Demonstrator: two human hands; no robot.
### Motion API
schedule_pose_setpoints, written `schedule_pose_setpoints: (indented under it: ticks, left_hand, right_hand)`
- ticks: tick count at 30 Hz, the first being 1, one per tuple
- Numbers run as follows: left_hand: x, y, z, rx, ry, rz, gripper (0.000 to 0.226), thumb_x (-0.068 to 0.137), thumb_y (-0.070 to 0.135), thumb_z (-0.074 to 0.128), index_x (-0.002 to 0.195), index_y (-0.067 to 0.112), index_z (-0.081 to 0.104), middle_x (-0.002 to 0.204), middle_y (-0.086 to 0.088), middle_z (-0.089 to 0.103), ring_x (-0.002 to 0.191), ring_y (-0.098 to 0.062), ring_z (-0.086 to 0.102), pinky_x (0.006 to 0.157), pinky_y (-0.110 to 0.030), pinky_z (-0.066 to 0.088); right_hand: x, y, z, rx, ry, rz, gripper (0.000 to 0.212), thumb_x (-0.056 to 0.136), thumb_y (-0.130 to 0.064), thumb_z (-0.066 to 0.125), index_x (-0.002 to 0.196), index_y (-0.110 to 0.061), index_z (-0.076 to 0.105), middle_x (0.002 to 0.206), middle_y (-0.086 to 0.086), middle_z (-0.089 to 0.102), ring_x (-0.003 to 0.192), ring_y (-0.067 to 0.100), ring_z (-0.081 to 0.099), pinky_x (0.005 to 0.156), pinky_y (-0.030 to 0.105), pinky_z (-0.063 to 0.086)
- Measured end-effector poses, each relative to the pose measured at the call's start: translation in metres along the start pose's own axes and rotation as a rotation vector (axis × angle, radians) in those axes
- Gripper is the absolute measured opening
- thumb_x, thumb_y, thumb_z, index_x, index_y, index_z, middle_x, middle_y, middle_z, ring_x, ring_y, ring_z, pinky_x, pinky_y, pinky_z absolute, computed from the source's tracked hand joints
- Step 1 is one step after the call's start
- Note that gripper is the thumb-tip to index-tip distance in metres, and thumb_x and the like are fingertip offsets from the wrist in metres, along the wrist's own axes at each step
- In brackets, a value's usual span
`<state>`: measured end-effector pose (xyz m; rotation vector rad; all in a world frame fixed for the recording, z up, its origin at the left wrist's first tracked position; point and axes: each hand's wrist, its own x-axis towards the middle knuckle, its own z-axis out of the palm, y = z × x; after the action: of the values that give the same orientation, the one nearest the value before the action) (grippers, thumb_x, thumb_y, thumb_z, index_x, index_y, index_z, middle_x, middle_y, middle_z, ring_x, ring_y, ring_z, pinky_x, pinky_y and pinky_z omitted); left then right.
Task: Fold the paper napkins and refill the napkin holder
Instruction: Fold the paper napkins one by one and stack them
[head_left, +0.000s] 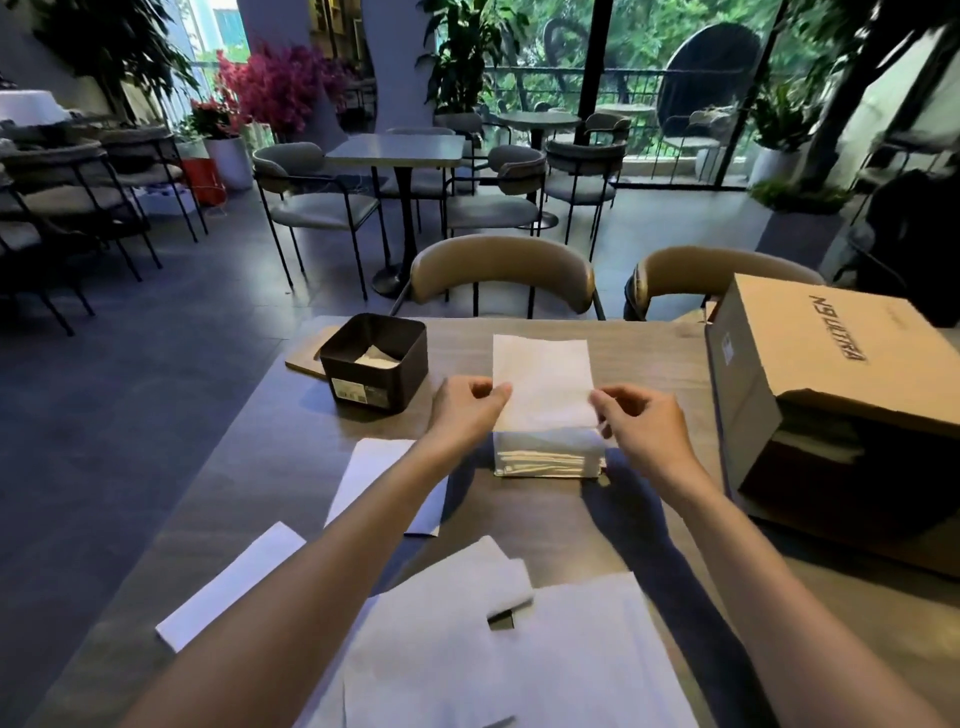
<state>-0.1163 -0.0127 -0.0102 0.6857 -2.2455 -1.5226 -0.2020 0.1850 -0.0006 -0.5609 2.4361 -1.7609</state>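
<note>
A white paper napkin (543, 382) stands up out of an open plastic pack of napkins (548, 456) at the table's middle. My left hand (467, 410) pinches the napkin's lower left edge, and my right hand (636, 421) pinches its lower right edge. The black square napkin holder (376, 364) sits to the left, farther back, with a few white napkins low inside it. Flat and folded napkins lie near me: one folded strip (231, 584) at the left, one sheet (371, 475) partly under my left forearm, and a spread of sheets (519, 649) at the front.
A brown cardboard box (821, 379) lies on its side at the table's right. A thin wooden board (306, 353) sticks out behind the holder. Two tan chairs (501, 273) stand at the wooden table's (670, 535) far edge.
</note>
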Motion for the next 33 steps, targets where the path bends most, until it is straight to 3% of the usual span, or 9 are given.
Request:
schedule_pose_setpoints:
  ticks: [3,5,8,12,16,19,21,28,33]
  left_hand:
    - [0.007,-0.009,0.008,0.055,-0.003,-0.018,0.027,0.094,0.032,0.064,0.078,0.012,0.074,0.075,-0.007,0.071,0.077,-0.023,0.067,0.071,-0.037,0.054]
    - [0.010,-0.013,0.011,0.118,0.001,-0.013,0.025,0.093,0.034,0.065,0.077,0.018,0.074,0.073,0.000,0.071,0.066,-0.013,0.064,0.057,-0.032,0.051]
    - [0.010,-0.014,0.015,0.165,0.010,-0.001,0.011,0.091,0.036,0.068,0.084,0.028,0.073,0.070,0.015,0.066,0.065,-0.003,0.060,0.047,-0.021,0.041]
    - [0.008,-0.014,0.016,0.166,0.025,0.028,0.011,0.088,0.036,0.070,0.091,0.026,0.073,0.069,0.012,0.065,0.065,-0.008,0.057,0.046,-0.022,0.039]
    - [0.007,-0.014,0.016,0.192,-0.002,0.040,0.030,0.092,0.032,0.069,0.118,0.018,0.067,0.085,0.004,0.068,0.081,-0.011,0.063,0.058,-0.019,0.043]
    - [0.004,-0.017,0.017,0.294,0.006,0.059,0.041,0.091,0.035,0.069,0.128,0.021,0.061,0.087,-0.001,0.072,0.090,-0.019,0.066,0.080,-0.034,0.051]
    - [0.001,-0.020,0.018,0.408,0.039,0.103,0.045,0.091,0.038,0.068,0.132,0.025,0.055,0.093,-0.003,0.072,0.098,-0.023,0.064,0.094,-0.038,0.041]
    - [-0.007,-0.018,0.001,0.469,0.100,0.137,0.039,0.090,0.051,0.063,0.123,0.030,0.059,0.080,0.011,0.057,0.101,-0.020,0.057,0.089,-0.039,0.030]
    - [-0.022,-0.025,-0.034,0.646,0.121,0.126,0.031,0.090,0.053,0.063,0.115,0.035,0.064,0.110,0.002,0.057,0.110,-0.020,0.054,0.092,-0.038,0.029]
  right_hand:
    - [0.003,0.018,0.003,-0.089,0.014,0.015,0.011,0.094,-0.019,0.070,0.096,-0.014,0.079,0.084,0.001,0.076,0.074,0.010,0.067,0.078,0.033,0.057]
    - [0.004,0.024,0.008,-0.122,0.022,0.006,0.011,0.093,-0.020,0.071,0.096,-0.014,0.080,0.085,-0.001,0.077,0.080,0.012,0.070,0.082,0.032,0.056]
    - [0.006,0.030,0.015,-0.139,0.058,-0.027,0.008,0.091,-0.025,0.073,0.086,-0.021,0.079,0.076,-0.007,0.074,0.073,0.006,0.068,0.076,0.026,0.053]
    - [0.007,0.033,0.018,-0.165,0.101,-0.020,0.016,0.087,-0.027,0.077,0.098,-0.017,0.080,0.072,-0.005,0.072,0.071,0.010,0.067,0.071,0.021,0.046]
    - [0.006,0.033,0.015,-0.212,0.117,-0.031,0.014,0.086,-0.028,0.076,0.098,-0.020,0.078,0.065,-0.007,0.069,0.065,0.006,0.065,0.064,0.017,0.045]
    - [0.000,0.035,0.015,-0.270,0.108,-0.049,0.016,0.088,-0.029,0.074,0.101,-0.019,0.076,0.067,-0.006,0.069,0.069,0.013,0.067,0.069,0.028,0.052]
    - [-0.004,0.035,0.017,-0.319,0.098,-0.061,0.020,0.089,-0.031,0.073,0.105,-0.019,0.074,0.070,-0.006,0.069,0.074,0.018,0.068,0.073,0.035,0.055]
    - [-0.009,0.031,0.020,-0.415,0.130,-0.070,0.042,0.091,-0.031,0.071,0.128,-0.017,0.058,0.080,-0.002,0.062,0.084,0.022,0.062,0.072,0.037,0.051]
    - [-0.011,0.018,0.027,-0.423,0.187,-0.110,0.046,0.092,-0.034,0.071,0.132,-0.018,0.054,0.097,0.004,0.061,0.090,0.020,0.059,0.074,0.038,0.052]
